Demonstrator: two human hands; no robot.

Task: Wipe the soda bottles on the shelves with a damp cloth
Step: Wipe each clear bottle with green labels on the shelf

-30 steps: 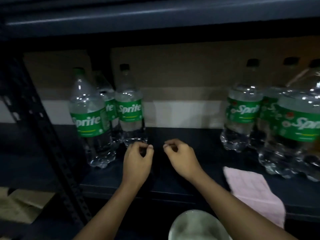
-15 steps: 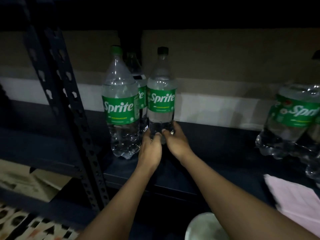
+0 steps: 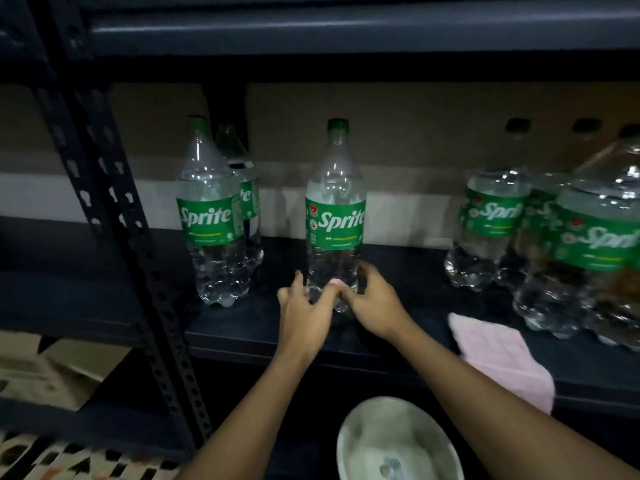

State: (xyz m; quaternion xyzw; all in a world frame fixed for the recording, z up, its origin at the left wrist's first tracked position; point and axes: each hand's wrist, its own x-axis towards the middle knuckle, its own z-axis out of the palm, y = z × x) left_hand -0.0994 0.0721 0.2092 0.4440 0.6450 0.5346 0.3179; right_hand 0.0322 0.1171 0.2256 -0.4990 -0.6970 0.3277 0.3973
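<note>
A clear Sprite bottle (image 3: 335,220) with a green label and cap stands upright in the middle of the dark shelf (image 3: 242,329). My left hand (image 3: 304,308) and my right hand (image 3: 375,303) hold its base from either side, fingers curled round it and thumbs meeting in front. Two more Sprite bottles (image 3: 211,220) stand to the left, one behind the other. Several others (image 3: 491,220) crowd the right end. A pink cloth (image 3: 502,358) lies flat on the shelf's front edge at the right, apart from both hands.
A pale bowl (image 3: 398,441) sits below the shelf, between my forearms. A perforated dark metal upright (image 3: 114,220) slants down at the left. Another shelf board (image 3: 346,32) runs overhead. Cardboard lines the back wall.
Both hands reached in and took the bottle by its base, then slid it right, away from the two left bottles. The view shifted back to the right.
</note>
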